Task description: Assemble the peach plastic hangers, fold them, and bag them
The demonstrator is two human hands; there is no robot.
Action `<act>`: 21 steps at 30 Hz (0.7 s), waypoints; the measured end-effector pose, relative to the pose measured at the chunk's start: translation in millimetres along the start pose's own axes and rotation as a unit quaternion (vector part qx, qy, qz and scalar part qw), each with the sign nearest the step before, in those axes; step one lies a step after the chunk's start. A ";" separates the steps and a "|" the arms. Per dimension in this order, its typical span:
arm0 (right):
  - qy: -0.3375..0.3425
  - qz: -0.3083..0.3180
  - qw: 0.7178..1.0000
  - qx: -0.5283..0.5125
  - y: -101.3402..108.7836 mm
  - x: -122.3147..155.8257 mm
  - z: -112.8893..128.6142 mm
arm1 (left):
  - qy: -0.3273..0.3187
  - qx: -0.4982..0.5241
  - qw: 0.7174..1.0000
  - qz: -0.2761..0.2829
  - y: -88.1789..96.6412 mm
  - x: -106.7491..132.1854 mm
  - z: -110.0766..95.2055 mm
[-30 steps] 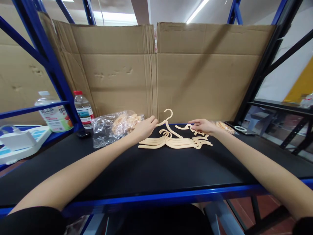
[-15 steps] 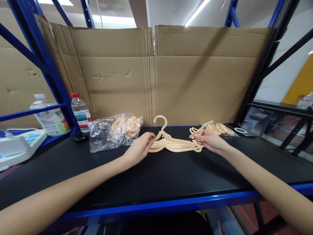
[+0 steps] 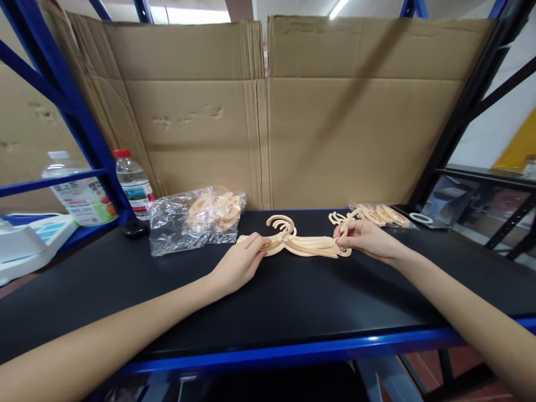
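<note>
A stack of several small cream plastic hangers lies on the black shelf top, hooks pointing to the back. My left hand pinches the stack's left end, fingers closed on it. My right hand grips the right end, fingers curled round the hanger tips. Both hands hold the stack low, at or just above the surface.
A clear plastic bag of more hangers lies left of the stack. Another bundle of hangers lies at the back right, by a white ring. Two bottles stand at the left. Cardboard sheets wall the back.
The raised top hanger has been laid down onto the stack. Both hands moved from its top to the stack's two ends and closed on them.
</note>
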State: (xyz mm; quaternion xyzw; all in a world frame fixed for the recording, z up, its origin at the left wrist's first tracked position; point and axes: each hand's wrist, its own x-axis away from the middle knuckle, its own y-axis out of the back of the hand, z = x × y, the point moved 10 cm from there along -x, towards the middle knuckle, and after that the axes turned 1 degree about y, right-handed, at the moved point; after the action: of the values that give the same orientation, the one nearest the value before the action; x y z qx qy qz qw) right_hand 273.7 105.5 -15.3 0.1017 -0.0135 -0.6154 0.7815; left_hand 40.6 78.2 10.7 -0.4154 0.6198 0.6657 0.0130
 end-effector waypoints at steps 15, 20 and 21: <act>-0.126 0.094 0.981 -0.117 -21.6 8.5 -22.3 | 0.007 0.011 1.000 -0.008 2.6 -0.5 0.3; -0.115 0.082 0.986 -0.093 -21.6 7.1 -22.0 | 0.009 0.011 1.000 0.001 1.3 -0.4 0.1; -0.109 0.080 0.987 -0.084 -21.7 6.6 -21.6 | 0.009 0.010 1.000 0.002 1.0 -0.4 0.1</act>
State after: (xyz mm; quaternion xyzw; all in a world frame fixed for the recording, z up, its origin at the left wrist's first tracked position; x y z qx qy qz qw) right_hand 257.7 97.4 -40.9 -0.0336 -0.0552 -0.5572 0.8279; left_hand 40.2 78.2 11.8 -0.4199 0.6277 0.6555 0.0105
